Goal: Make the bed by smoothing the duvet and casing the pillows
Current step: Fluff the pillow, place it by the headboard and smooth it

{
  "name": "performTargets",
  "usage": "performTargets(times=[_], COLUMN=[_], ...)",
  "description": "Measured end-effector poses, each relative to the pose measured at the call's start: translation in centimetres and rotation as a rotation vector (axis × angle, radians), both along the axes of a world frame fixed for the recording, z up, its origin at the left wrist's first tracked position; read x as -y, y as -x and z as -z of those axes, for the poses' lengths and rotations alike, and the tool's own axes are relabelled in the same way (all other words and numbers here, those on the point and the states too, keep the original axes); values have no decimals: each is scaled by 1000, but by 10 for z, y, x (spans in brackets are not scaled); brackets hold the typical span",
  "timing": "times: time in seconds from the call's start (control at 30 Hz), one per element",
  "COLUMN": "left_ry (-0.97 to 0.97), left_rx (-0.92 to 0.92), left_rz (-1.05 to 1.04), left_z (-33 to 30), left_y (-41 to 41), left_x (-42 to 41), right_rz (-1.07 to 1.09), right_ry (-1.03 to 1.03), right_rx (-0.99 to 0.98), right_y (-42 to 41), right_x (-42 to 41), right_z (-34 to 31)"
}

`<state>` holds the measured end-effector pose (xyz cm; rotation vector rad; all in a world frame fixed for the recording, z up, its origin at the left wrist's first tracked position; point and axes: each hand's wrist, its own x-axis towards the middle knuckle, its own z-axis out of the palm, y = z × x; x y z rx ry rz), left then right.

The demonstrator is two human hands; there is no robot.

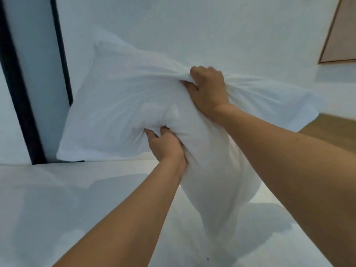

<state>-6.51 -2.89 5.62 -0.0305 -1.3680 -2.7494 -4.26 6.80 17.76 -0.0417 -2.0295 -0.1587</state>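
White cotton is bunched in both hands: the pillow [123,105] is held above the bed [48,199], left hand [165,145] and right hand [208,89] each clenched on its pillowcase. Casing seems nearly done; placing the pillow remains.
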Motion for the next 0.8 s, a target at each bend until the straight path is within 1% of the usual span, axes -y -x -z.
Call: performTargets(times=[0.07, 0.13, 0.2, 0.27, 0.33, 0.37, 0.4, 0.43, 0.5, 0.6, 0.67, 0.73, 0.77, 0.8], left_ry=[98, 213, 407, 638, 858, 961, 1049, 1122, 1236, 1328, 1393, 1319, 1322, 1379], left_rx=[36, 76, 120, 166, 174, 149, 97, 24, -117, -228, -303, -287, -292, -303], left_rz=[-68, -124, -133, -78, -16, -3, -1, -21, -94, -138, -98, -75, -84, -88], left_z=[22, 54, 105, 172, 240, 270, 298, 320, 348, 365, 368, 369, 369, 369], left_y=[45, 93, 147, 198, 240, 253, 263, 267, 269, 266, 263, 261, 260, 258], left_x=[-5, -19, -39, -55, -67, -75, -84, -94, -112, -121, -118, -113, -111, -111], right_rz=[-2, 59, 141, 205, 243, 265, 294, 326, 384, 391, 362, 348, 334, 312], right_ry=[-5, -13, 44, 179, 322, 361, 379, 379, 331, 243, 230, 259, 285, 319], right_rx=[119, 270, 458, 731, 1029, 1116, 1136, 1089, 914, 736, 676, 691, 708, 739], right_y=[54, 111, 168, 217, 251, 261, 269, 275, 286, 301, 301, 296, 292, 288], right_x=[-7, -20, -43, -75, -107, -120, -130, -138, -145, -153, -155, -149, -146, -144], right_z=[16, 42, 84, 150, 242, 293, 342, 386, 443, 464, 465, 462, 461, 457])
